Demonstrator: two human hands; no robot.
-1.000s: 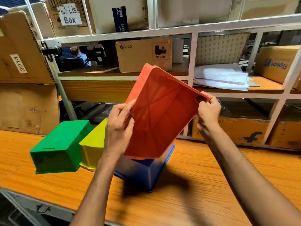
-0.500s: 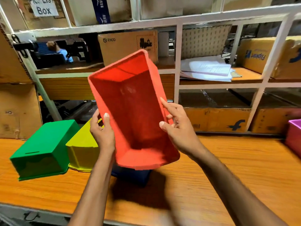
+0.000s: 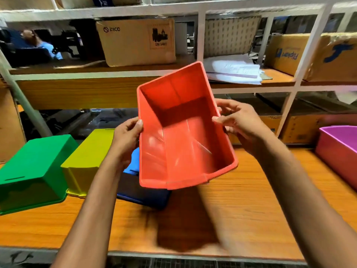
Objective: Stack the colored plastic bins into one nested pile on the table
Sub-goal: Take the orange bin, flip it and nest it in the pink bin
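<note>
I hold an orange-red bin [image 3: 183, 144] in the air above the table, its open side turned toward me. My left hand [image 3: 126, 140] grips its left rim and my right hand [image 3: 237, 120] grips its right rim. Upside down on the table at the left lie a green bin [image 3: 32, 171] and a yellow bin [image 3: 87, 157]. A blue bin [image 3: 143, 192] sits partly hidden under the held one. At the right edge stands a purple bin [image 3: 340, 149], open side up.
The wooden table [image 3: 241, 219] has a metal front edge. Behind it a white shelf rack [image 3: 201, 41] carries cardboard boxes [image 3: 135, 41] and a stack of papers [image 3: 235, 71]. A large cardboard box stands at the far left.
The orange-red bin was turned from bottom-facing to open-side-facing me and lowered slightly to the right. The view shifted right, bringing the purple bin into sight.
</note>
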